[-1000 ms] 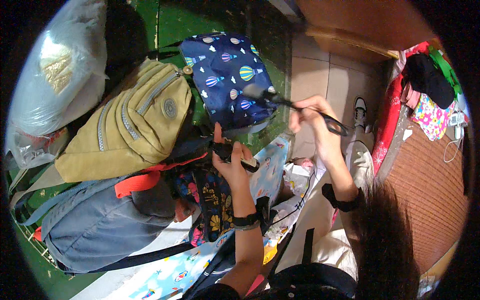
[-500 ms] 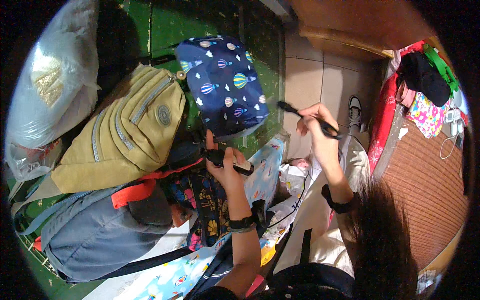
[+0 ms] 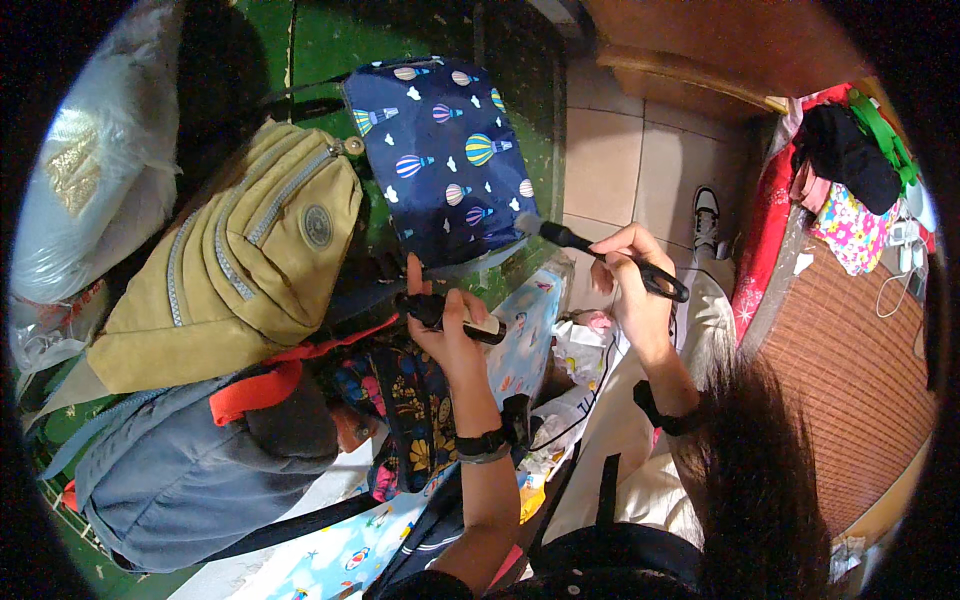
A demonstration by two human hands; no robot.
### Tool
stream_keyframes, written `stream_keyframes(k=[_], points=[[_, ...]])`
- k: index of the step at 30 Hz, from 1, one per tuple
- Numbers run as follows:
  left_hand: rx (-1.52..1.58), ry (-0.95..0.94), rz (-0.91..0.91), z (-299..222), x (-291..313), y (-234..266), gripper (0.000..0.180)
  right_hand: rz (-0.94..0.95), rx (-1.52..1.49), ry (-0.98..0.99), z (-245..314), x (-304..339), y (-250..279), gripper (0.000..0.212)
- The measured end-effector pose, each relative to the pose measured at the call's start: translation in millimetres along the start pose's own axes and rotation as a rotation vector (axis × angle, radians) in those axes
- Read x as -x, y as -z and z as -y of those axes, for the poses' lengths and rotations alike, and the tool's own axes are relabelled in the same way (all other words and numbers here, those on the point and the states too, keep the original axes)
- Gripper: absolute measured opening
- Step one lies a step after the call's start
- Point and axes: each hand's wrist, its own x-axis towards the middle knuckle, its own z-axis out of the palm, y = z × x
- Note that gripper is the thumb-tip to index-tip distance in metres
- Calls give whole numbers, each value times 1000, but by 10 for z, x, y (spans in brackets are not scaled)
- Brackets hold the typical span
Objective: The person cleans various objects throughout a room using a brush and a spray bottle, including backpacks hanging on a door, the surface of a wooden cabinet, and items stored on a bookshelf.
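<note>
Bags crowd the left: an olive backpack (image 3: 235, 265), a grey backpack (image 3: 180, 470) near, and a navy balloon-print pouch (image 3: 445, 155) at the far middle. Open passage lies over the tiled floor (image 3: 610, 165) far right of the pouch. A white shoe (image 3: 706, 212) and hanging clothes (image 3: 845, 180) block the right.

Head view, steeply downward (close)
</note>
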Motion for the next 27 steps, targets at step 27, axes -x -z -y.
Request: stream_keyframes(k=[27], points=[[-363, -34, -146, 266, 618, -383, 63, -144, 280, 44, -163, -49, 453, 13]])
